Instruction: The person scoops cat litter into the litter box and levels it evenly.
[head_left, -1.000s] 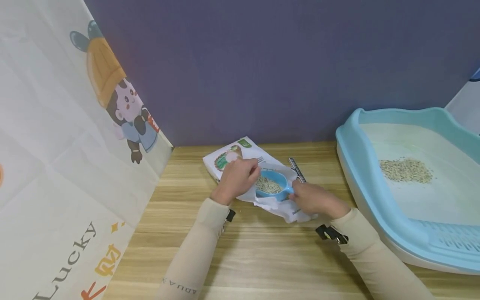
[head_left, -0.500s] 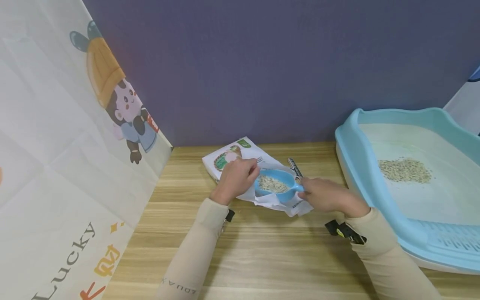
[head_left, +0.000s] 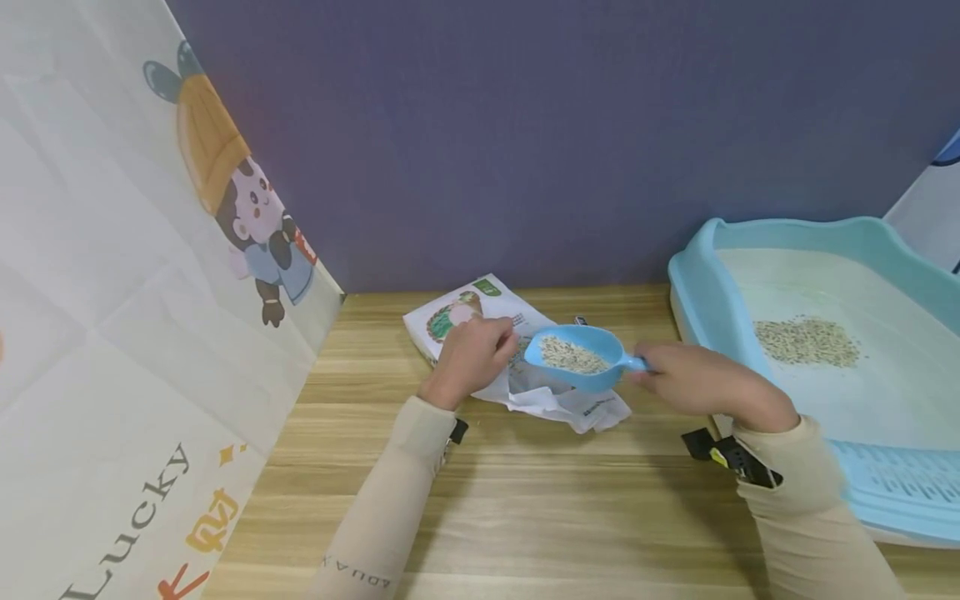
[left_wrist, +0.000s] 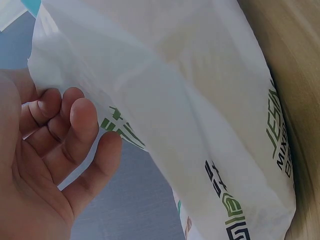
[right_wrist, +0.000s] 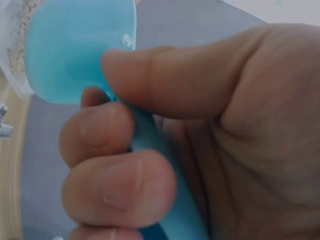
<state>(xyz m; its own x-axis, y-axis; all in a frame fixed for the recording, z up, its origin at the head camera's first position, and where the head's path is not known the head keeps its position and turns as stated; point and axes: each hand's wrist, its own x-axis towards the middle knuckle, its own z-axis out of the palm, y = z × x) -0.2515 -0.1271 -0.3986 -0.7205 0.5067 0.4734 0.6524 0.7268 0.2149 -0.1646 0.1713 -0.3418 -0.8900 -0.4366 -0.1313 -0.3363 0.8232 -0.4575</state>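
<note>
"Where's the scoop (head_left: 592, 382)?"
"Above the open bag (head_left: 542, 402), loaded with pellets (head_left: 572, 357), its handle (head_left: 637, 363) wrapped by the right grip (head_left: 693, 381)."
"And the left grip (head_left: 472, 357)?"
"Pinching the bag's edge."
"Room to move?"
"Tabletop (head_left: 540, 517) stretches between the forearms (head_left: 382, 500); in head view, the right grip overlaps the rim of the tray (head_left: 712, 300)."

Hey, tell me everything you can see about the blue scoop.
The scoop is light blue, slightly glossy and looks like plastic. It has a deep, rounded bowl and a narrow handle. The bowl faces up and holds speckled, pale pellets, with blue showing around them. The right hand grips the handle, thumb and fingers curled round it. In the head view the bowl points left, in front of the white bag; whether they touch is unclear.
</note>
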